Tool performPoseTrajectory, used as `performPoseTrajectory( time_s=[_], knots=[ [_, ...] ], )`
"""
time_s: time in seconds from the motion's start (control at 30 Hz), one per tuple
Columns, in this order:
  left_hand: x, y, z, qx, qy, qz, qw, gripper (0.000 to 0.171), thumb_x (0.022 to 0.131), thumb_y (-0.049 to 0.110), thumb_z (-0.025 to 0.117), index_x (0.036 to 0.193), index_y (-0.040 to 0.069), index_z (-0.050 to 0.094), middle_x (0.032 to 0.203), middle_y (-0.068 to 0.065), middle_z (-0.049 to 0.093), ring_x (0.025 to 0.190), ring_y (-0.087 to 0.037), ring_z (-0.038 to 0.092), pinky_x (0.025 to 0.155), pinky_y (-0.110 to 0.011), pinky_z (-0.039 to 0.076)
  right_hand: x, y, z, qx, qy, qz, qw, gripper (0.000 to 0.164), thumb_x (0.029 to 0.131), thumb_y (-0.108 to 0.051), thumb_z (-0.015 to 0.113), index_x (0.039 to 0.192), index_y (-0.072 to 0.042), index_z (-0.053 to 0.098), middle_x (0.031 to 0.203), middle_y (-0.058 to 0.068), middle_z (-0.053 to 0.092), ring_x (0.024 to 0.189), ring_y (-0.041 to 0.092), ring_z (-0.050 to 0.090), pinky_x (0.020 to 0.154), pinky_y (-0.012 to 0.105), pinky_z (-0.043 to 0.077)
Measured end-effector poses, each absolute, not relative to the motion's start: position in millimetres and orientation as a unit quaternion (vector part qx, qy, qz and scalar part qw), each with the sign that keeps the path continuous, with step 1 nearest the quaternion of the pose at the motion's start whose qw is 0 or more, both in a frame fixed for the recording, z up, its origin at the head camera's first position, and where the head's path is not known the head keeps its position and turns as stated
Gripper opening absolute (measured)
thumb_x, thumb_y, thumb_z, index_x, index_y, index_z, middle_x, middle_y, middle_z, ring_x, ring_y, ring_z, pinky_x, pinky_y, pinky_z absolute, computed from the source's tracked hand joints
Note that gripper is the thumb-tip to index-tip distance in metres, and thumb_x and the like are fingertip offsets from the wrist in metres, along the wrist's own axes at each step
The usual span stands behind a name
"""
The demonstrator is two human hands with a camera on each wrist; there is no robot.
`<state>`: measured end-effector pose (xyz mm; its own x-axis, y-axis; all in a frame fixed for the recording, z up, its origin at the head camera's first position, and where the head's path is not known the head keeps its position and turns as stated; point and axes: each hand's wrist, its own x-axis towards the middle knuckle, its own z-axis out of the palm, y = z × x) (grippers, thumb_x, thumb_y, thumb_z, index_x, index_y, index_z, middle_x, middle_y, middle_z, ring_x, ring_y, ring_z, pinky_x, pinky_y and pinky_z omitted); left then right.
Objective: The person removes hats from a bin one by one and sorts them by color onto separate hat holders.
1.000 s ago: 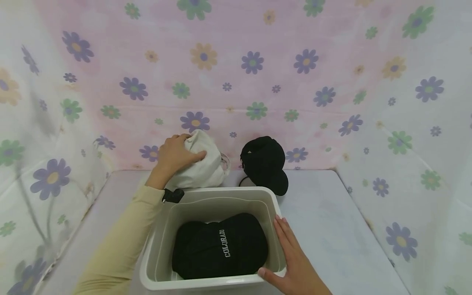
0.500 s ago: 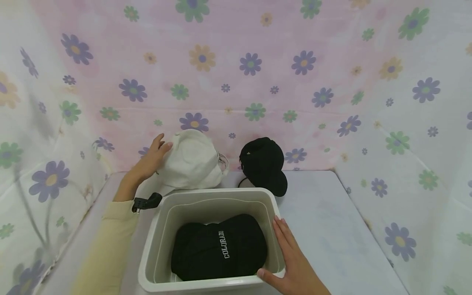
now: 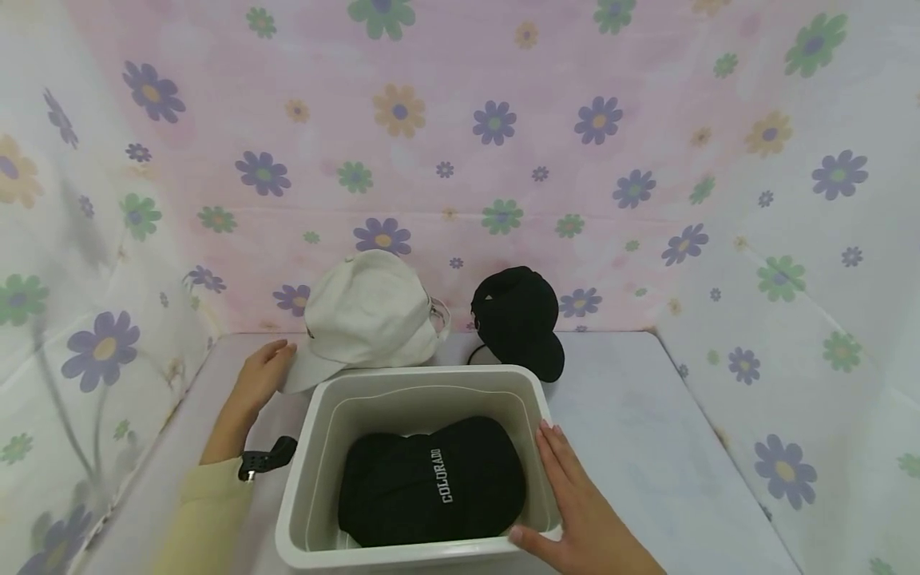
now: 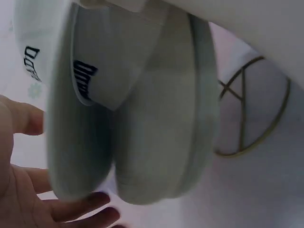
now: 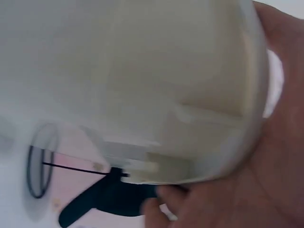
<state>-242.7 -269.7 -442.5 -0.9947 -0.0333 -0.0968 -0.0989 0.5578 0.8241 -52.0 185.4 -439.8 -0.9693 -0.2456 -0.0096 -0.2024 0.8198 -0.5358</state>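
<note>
A white cap [image 3: 370,311] sits at the back left of the table, its brim [image 3: 311,371] pointing left and forward. My left hand [image 3: 262,375] is at the brim's tip. In the left wrist view, its loosely spread fingers lie beside and behind two nested pale brims [image 4: 156,137], with dark lettering above each. My right hand [image 3: 585,519] rests on the right front corner of a pale plastic tub [image 3: 431,371], fingers straight along the right rim and thumb at the front rim. Inside the tub lies a black cap [image 3: 402,495] with white COLORADO lettering.
Another black cap [image 3: 517,319] hangs on a stand at the back, right of the white one. A thin gold ring-shaped stand [image 4: 242,118] shows near the brims in the left wrist view. Flowered cloth walls [image 3: 446,128] enclose the table [image 3: 647,447].
My left hand has let the white cap's crown go and come down and leftward to its brim. The white cap has turned, showing its brim. The right hand stays put.
</note>
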Motion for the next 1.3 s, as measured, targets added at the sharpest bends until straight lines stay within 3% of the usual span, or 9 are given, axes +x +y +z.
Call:
performPoseTrajectory(
  time_s=[0.1, 0.17, 0.27, 0.43, 0.53, 0.63, 0.83, 1.1, 1.3],
  knots=[
    [-230, -268, -455, -0.086, 0.854, 0.511, 0.031, 0.068, 0.108, 0.036, 0.037, 0.155, -0.012, 0.025, 0.150, -0.040, 0.039, 0.129, -0.044, 0.053, 0.098, -0.039, 0.051, -57, 194, -421, -0.152, 0.953, -0.244, 0.093, 0.110, 0.085, -0.079, 0.058, 0.165, -0.018, 0.014, 0.172, -0.002, 0.008, 0.157, 0.029, 0.014, 0.113, 0.061, 0.035],
    [-224, -267, -460, -0.120, 0.829, 0.546, 0.012, 0.068, 0.107, 0.033, 0.044, 0.156, -0.011, 0.026, 0.149, -0.038, 0.042, 0.115, -0.025, 0.063, 0.087, -0.020, 0.051, -63, 199, -403, -0.179, 0.950, -0.225, 0.124, 0.109, 0.086, -0.080, 0.054, 0.164, -0.013, 0.019, 0.171, 0.003, 0.013, 0.156, 0.030, 0.020, 0.114, 0.059, 0.035],
    [-219, -264, -464, -0.170, 0.767, 0.619, -0.021, 0.067, 0.105, 0.027, 0.052, 0.157, -0.007, 0.027, 0.151, -0.033, 0.043, 0.095, 0.001, 0.060, 0.074, -0.006, 0.047, -77, 199, -376, -0.230, 0.943, -0.198, 0.141, 0.105, 0.088, -0.079, 0.050, 0.161, -0.008, 0.027, 0.169, 0.008, 0.021, 0.154, 0.031, 0.025, 0.115, 0.058, 0.035],
    [-220, -263, -467, -0.183, 0.543, 0.819, 0.012, 0.068, 0.106, 0.016, 0.052, 0.162, 0.002, 0.015, 0.159, -0.012, 0.036, 0.119, 0.002, 0.053, 0.095, -0.009, 0.046, -114, 177, -338, -0.329, 0.924, -0.177, 0.087, 0.086, 0.096, -0.067, 0.053, 0.159, -0.011, 0.035, 0.165, 0.005, 0.032, 0.151, 0.025, 0.034, 0.115, 0.050, 0.039],
    [-221, -264, -471, -0.176, 0.367, 0.912, 0.049, 0.058, 0.105, 0.008, 0.050, 0.157, 0.013, 0.025, 0.138, 0.001, 0.056, 0.125, 0.000, 0.053, 0.102, -0.013, 0.045, -145, 157, -326, -0.378, 0.899, -0.210, 0.062, 0.075, 0.099, -0.055, 0.059, 0.158, -0.012, 0.038, 0.159, 0.003, 0.042, 0.146, 0.020, 0.040, 0.116, 0.047, 0.040],
    [-222, -261, -478, -0.138, 0.297, 0.942, 0.073, 0.046, 0.105, 0.008, 0.049, 0.148, 0.014, 0.031, 0.113, 0.007, 0.065, 0.110, -0.001, 0.061, 0.099, -0.015, 0.048, -184, 135, -323, -0.405, 0.865, -0.288, 0.070, 0.067, 0.103, -0.040, 0.061, 0.158, -0.010, 0.037, 0.158, 0.007, 0.044, 0.144, 0.021, 0.042, 0.116, 0.046, 0.039],
    [-227, -247, -484, -0.050, 0.360, 0.928, 0.083, 0.056, 0.108, 0.017, 0.045, 0.155, 0.010, 0.016, 0.117, 0.010, 0.062, 0.109, 0.000, 0.059, 0.097, -0.016, 0.047, -258, 96, -335, -0.336, 0.808, -0.466, 0.133, 0.057, 0.110, -0.027, 0.044, 0.159, -0.002, 0.029, 0.163, 0.015, 0.034, 0.149, 0.029, 0.036, 0.122, 0.047, 0.030],
    [-234, -241, -480, -0.101, 0.384, 0.915, 0.069, 0.038, 0.106, 0.012, 0.048, 0.140, 0.009, 0.032, 0.119, 0.011, 0.055, 0.109, 0.001, 0.055, 0.094, -0.013, 0.047, -297, 71, -359, -0.210, 0.778, -0.566, 0.173, 0.052, 0.112, -0.031, 0.037, 0.155, -0.002, 0.038, 0.156, 0.015, 0.044, 0.145, 0.030, 0.042, 0.120, 0.043, 0.035],
    [-238, -249, -471, -0.080, 0.450, 0.889, 0.028, 0.029, 0.106, 0.013, 0.050, 0.133, 0.014, 0.039, 0.117, 0.010, 0.057, 0.106, 0.000, 0.060, 0.091, -0.014, 0.050, -306, 61, -356, -0.175, 0.786, -0.565, 0.179, 0.047, 0.112, -0.033, 0.038, 0.138, 0.004, 0.051, 0.111, 0.013, 0.052, 0.110, 0.030, 0.053, 0.108, 0.046, 0.044]
  ],
)
